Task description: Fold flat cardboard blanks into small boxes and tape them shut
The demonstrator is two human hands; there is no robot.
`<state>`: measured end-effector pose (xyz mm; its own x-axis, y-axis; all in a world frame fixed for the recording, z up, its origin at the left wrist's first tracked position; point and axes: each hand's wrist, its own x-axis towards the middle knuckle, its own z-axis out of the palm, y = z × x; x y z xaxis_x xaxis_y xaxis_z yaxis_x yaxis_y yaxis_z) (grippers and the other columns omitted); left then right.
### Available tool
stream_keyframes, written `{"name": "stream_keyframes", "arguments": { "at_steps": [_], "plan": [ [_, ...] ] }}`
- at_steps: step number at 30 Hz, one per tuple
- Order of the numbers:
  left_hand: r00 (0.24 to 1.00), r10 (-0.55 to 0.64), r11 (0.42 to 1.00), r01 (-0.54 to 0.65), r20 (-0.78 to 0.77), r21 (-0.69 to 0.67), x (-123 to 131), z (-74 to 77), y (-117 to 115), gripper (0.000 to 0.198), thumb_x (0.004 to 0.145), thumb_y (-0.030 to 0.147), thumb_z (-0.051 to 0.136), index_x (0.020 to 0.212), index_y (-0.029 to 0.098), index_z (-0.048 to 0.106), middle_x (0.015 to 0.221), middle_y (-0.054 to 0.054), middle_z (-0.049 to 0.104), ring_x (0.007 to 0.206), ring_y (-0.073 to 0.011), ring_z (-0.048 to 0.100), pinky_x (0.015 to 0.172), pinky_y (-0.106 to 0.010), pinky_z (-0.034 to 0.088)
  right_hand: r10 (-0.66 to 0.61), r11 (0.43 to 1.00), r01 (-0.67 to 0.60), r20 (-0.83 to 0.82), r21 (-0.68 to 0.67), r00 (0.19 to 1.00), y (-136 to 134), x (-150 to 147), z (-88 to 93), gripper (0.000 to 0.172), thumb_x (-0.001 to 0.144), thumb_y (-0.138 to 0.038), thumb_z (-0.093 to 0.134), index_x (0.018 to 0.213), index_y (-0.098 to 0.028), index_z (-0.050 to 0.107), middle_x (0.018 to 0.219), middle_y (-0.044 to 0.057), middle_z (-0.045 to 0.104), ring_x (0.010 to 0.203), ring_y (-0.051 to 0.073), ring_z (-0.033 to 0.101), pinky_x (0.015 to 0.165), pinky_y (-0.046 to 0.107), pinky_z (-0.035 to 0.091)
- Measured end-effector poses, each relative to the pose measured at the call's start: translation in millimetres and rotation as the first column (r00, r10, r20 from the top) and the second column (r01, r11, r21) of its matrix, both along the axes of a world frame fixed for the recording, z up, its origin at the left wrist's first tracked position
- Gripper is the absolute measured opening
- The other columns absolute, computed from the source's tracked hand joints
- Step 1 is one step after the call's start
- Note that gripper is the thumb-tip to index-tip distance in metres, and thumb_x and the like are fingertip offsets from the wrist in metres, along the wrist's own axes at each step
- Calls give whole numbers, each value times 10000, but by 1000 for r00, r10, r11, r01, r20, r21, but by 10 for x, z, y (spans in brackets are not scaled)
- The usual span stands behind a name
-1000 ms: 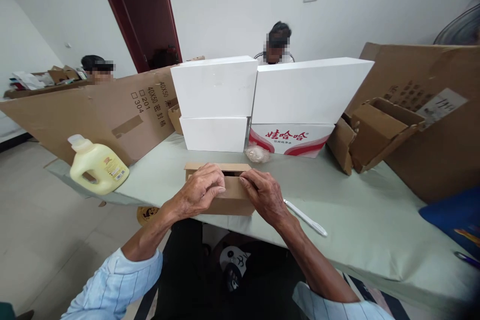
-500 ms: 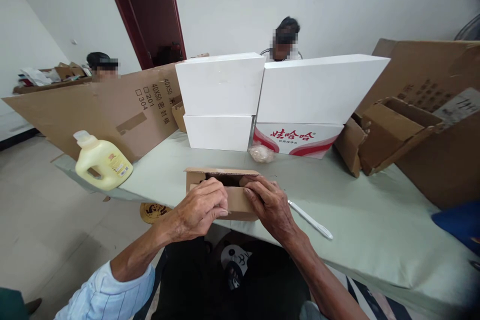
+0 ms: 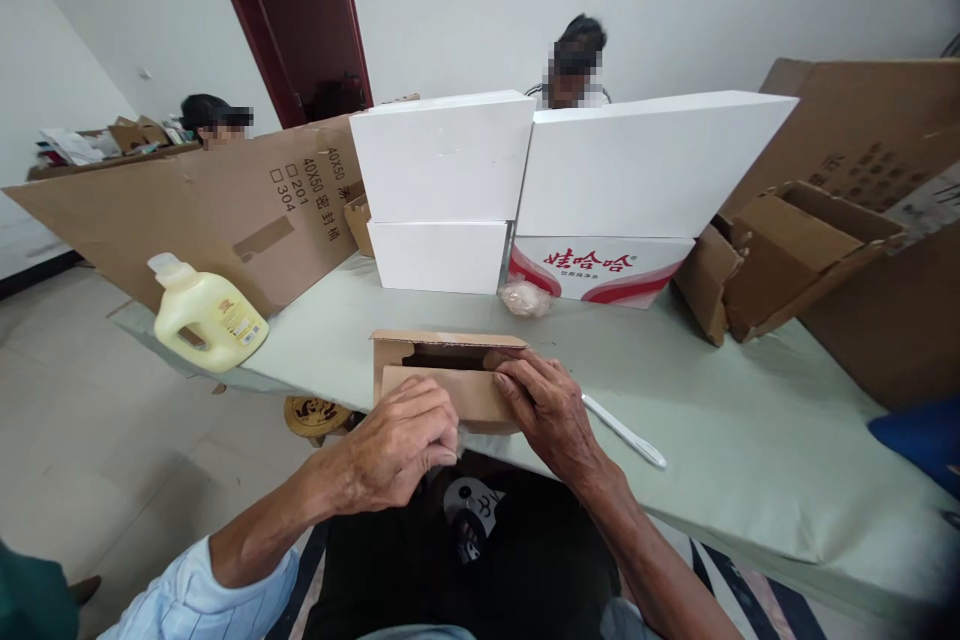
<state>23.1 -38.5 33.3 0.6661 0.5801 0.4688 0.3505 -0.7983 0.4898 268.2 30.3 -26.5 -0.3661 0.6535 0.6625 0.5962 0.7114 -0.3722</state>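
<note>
A small brown cardboard box (image 3: 484, 398) stands at the table's near edge, its top partly open and its back flap raised. My right hand (image 3: 544, 410) grips the box's right end, thumb on the front panel and fingers over the top edge. In front of the box, my left hand (image 3: 412, 440) is closed in a pinch. A small translucent bit, which looks like clear tape, shows at its fingertips. Just right of my right hand lies a slim white tool (image 3: 626, 432); its kind cannot be made out.
White boxes (image 3: 442, 160) are stacked behind, beside a red-and-white carton (image 3: 600, 272). A crumpled clear wad (image 3: 525, 297) lies before them. A yellow jug (image 3: 210, 315) stands left, an open brown carton (image 3: 802, 250) right. Large cardboard sheets (image 3: 202, 210) flank the table. Two people sit beyond.
My left hand has moved down and slightly toward me, off the box's front panel. My right hand keeps its hold on the box. The view has shifted slightly.
</note>
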Motion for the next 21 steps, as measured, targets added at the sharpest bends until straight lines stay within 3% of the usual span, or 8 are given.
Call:
{"name": "stream_keyframes", "arguments": {
  "at_steps": [4, 12, 16, 21],
  "plan": [
    [997, -23, 997, 28, 68, -75, -55, 12, -99, 182, 1061, 183, 529, 883, 207, 559, 885, -77, 647, 900, -214, 587, 884, -392, 505, -4, 1000, 4, 6, 7, 1000, 17, -22, 1, 221, 1096, -270, 482, 986, -235, 669, 1070, 76, 764, 996, 218, 704, 836, 373, 445],
    [953, 232, 958, -188, 195, -218, -373, 340, 92, 232, 1051, 274, 556, 837, 186, 580, 880, -56, 617, 842, -177, 582, 776, -317, 488, 64, 991, -71, 69, 114, 996, -188, -140, -47, 178, 1085, -213, 515, 995, -233, 667, 1010, 60, 756, 931, 197, 693, 818, 357, 443],
    [920, 328, 910, -246, 214, -335, -485, 434, 240, 290, 1008, 380, 597, 803, 176, 581, 833, -46, 600, 788, -166, 541, 743, -309, 476, 81, 989, -88, 63, 116, 995, -326, -140, -110, 166, 1074, -187, 520, 993, -236, 657, 980, 52, 757, 938, 196, 686, 861, 366, 449],
    [890, 419, 821, -286, 182, -493, -478, 381, 418, 294, 933, 424, 642, 801, 162, 617, 785, -23, 575, 760, -151, 509, 685, -275, 436, 68, 988, -76, 66, 135, 995, -397, -115, -191, 152, 1071, -194, 521, 1000, -237, 649, 952, 51, 748, 886, 203, 664, 876, 380, 453]
  ]
}}
